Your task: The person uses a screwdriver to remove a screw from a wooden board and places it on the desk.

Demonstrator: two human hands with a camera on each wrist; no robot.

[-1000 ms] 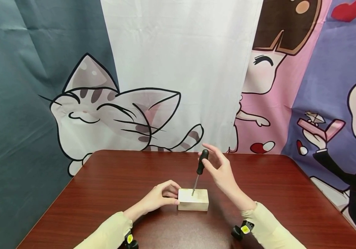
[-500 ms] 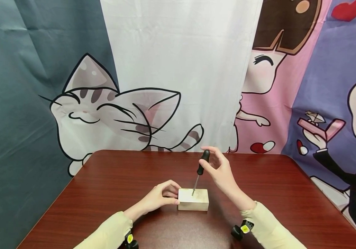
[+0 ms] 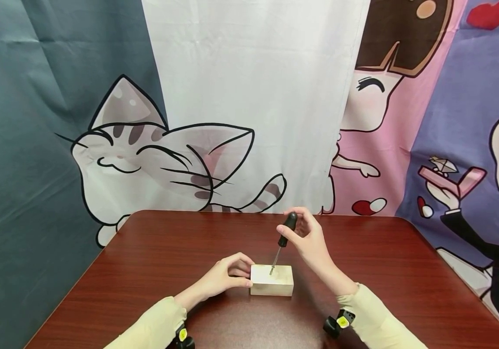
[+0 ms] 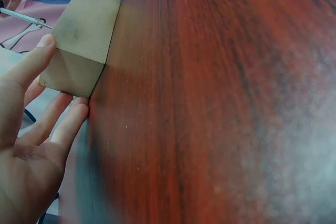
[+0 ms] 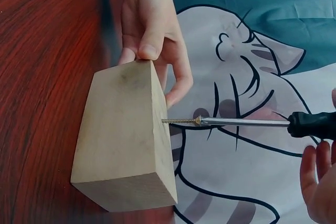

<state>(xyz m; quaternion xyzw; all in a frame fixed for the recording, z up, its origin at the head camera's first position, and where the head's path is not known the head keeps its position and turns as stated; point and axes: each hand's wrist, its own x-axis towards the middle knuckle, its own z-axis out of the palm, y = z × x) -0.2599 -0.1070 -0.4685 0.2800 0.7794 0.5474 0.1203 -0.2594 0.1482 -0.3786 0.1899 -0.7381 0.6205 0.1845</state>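
A pale wooden block (image 3: 271,288) rests on the table, its left end held by my left hand (image 3: 219,278). In the left wrist view the thumb lies along the block's upper edge while the other fingertips touch its end and far side. My right hand (image 3: 313,242) holds the black handle of a screwdriver (image 3: 289,229) between thumb and fingers. Its tip meets the head of a brass-coloured screw (image 5: 181,120), which stands partly out of the block's top face. The screwdriver leans a little to the right; the buried part of the screw is hidden.
The dark red wooden table (image 3: 166,242) has rounded far corners. Behind it hangs a cloth backdrop (image 3: 258,72) printed with a cartoon cat and cartoon people. A small camera unit (image 3: 338,324) sits on the right wrist, and another (image 3: 184,337) on the left.
The right thumb has shifted left across the handle and the fingers have rolled round it. The screwdriver's handle has tipped slightly right. The left hand and the block stay in place.
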